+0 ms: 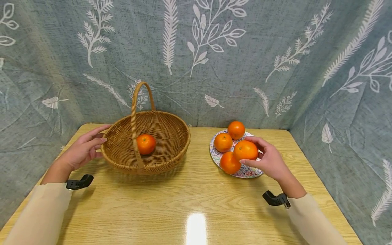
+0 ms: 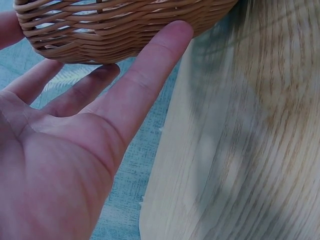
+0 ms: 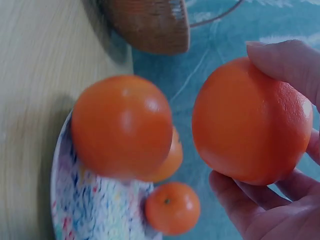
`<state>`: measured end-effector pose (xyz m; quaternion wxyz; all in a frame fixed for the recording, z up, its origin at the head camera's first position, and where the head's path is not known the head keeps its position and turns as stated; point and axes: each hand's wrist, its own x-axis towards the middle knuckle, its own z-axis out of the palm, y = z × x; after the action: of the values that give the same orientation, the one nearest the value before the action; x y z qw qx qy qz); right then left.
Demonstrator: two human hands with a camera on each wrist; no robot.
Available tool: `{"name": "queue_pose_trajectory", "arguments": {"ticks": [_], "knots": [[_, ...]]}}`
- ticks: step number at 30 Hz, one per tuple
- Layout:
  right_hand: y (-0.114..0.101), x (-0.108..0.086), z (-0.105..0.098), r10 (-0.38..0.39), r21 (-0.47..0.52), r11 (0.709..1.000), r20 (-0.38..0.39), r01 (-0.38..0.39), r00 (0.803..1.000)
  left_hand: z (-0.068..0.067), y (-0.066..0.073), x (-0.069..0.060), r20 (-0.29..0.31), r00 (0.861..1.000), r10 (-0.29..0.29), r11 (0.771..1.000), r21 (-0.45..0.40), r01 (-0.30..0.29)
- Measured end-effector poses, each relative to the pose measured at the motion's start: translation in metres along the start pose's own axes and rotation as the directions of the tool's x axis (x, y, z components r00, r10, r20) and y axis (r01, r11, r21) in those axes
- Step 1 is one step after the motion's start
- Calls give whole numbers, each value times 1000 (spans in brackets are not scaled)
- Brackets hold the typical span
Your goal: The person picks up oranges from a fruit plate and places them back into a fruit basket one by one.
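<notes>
On the left stands a wicker basket (image 1: 171,154) with a tall handle and one orange (image 1: 146,144) inside. My left hand (image 1: 82,149) touches the basket's left side, its fingers mostly straight against the outer weave, as the left wrist view shows. On the right, my right hand (image 1: 271,160) holds an orange (image 1: 246,150) between thumb and fingers. In the right wrist view that held orange (image 3: 250,122) appears raised beside the plate's fruit. Beneath it is a patterned plate (image 1: 215,158) bearing three oranges: one at the back (image 1: 236,130), one at the left (image 1: 223,142) and one in front (image 1: 230,163).
The wooden table (image 1: 147,204) carries both basket and plate, with a gap between them. A grey-blue curtain (image 1: 190,95) with white leaf prints hangs behind and along the sides. Each wrist wears a black camera mount, on the left (image 1: 79,182) and on the right (image 1: 275,198).
</notes>
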<state>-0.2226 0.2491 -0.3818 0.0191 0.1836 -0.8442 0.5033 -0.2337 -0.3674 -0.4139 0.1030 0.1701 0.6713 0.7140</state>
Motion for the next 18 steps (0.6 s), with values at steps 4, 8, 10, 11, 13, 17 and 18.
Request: {"name": "queue_pose_trajectory", "arguments": {"ticks": [4,8,10,11,13,17,18], "knots": [[-10,8,7,-19,27,999,3,19,1000,0,0,1,3,1000,2,1000,-2,-2],[-19,14,16,-38,56,998,0,38,999,1,1,0,-2,1000,-6,1000,16,6],[-24,17,20,-51,79,996,-2,51,999,1,2,0,-7,1000,-12,1000,25,13],[-26,19,23,-58,91,994,-3,58,998,1,2,-1,-10,1000,-15,999,31,16],[-29,22,27,-66,115,991,-4,66,998,1,2,-1,-13,1000,-17,999,35,17],[-31,28,36,-60,156,986,-6,61,998,2,2,-2,-13,1000,-13,999,42,14],[-32,30,38,-57,165,985,-7,57,998,2,1,-2,-13,1000,-13,999,41,14]]}}
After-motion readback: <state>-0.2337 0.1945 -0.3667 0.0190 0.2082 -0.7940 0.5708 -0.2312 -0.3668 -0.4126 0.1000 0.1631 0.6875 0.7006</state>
